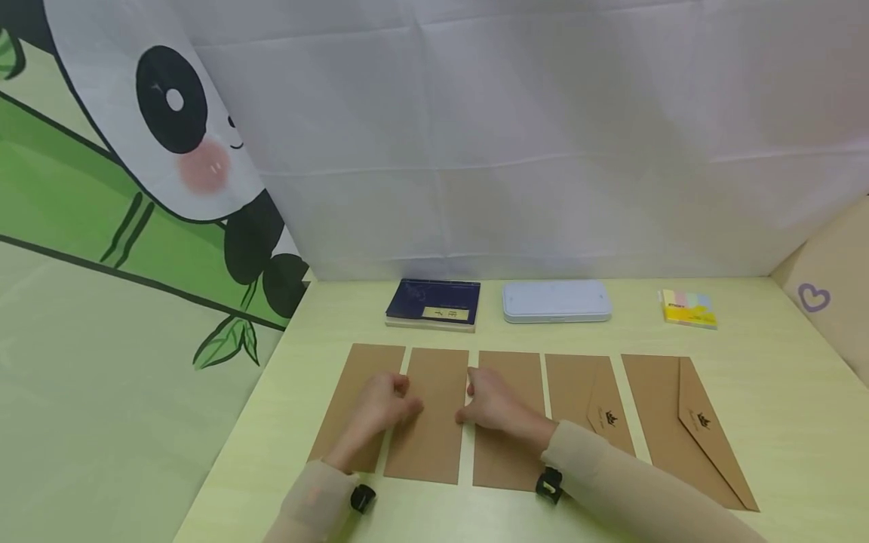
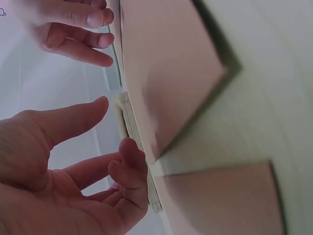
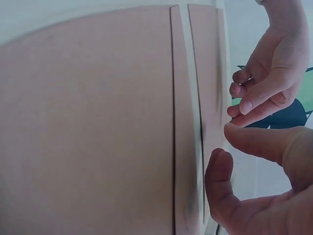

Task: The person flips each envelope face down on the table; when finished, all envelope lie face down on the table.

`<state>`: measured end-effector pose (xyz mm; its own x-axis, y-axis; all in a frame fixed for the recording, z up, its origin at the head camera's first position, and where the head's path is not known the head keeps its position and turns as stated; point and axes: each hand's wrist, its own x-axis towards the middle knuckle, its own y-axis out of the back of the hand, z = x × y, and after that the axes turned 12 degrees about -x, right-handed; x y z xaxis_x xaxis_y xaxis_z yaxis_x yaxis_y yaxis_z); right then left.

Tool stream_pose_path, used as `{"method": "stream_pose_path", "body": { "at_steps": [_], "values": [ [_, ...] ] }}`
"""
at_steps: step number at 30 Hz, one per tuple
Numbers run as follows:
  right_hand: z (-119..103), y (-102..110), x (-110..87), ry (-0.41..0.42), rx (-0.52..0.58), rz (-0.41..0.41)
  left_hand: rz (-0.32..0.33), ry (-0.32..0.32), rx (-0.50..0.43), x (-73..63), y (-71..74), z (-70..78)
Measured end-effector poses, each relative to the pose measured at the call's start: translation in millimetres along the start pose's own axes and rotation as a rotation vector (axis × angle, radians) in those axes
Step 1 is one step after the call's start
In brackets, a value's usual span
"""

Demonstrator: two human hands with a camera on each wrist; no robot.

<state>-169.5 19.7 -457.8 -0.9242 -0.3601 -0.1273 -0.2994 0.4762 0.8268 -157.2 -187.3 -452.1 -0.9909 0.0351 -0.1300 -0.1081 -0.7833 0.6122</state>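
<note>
Several brown paper envelopes lie in a row on the pale table. My left hand (image 1: 382,407) hovers where the leftmost envelope (image 1: 370,362) and the second envelope (image 1: 428,452) lie side by side. Its thumb and bent fingers stand apart in the left wrist view, holding nothing. Over the strip between the second and third envelope (image 1: 509,460) is my right hand (image 1: 498,403), thumb and forefinger spread with air between them. The two envelopes on the right, a fourth (image 1: 570,377) and a fifth (image 1: 652,400), show slanted flaps with a dark crown print; my right forearm partly covers the fourth.
Behind the row sit a dark blue book (image 1: 428,298), a pale blue case (image 1: 557,300) and a pack of coloured sticky notes (image 1: 687,309). A white cloth (image 1: 543,151) hangs at the table's back edge. Left stands a wall with a painted panda (image 1: 204,113).
</note>
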Motion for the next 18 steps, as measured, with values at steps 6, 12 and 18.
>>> {"method": "stream_pose_path", "body": {
  "at_steps": [6, 12, 18],
  "values": [
    [4, 10, -9.9, 0.036, 0.014, 0.020, -0.038, -0.042, -0.035, -1.9, -8.2, 12.7],
    [15, 23, -25.8, 0.050, 0.067, 0.016, -0.108, -0.103, -0.106, -4.6, -18.4, 24.5],
    [35, 29, -36.3, 0.025, 0.065, 0.004, -0.183, -0.158, -0.159, -6.8, -34.7, 33.0]
  ]
}}
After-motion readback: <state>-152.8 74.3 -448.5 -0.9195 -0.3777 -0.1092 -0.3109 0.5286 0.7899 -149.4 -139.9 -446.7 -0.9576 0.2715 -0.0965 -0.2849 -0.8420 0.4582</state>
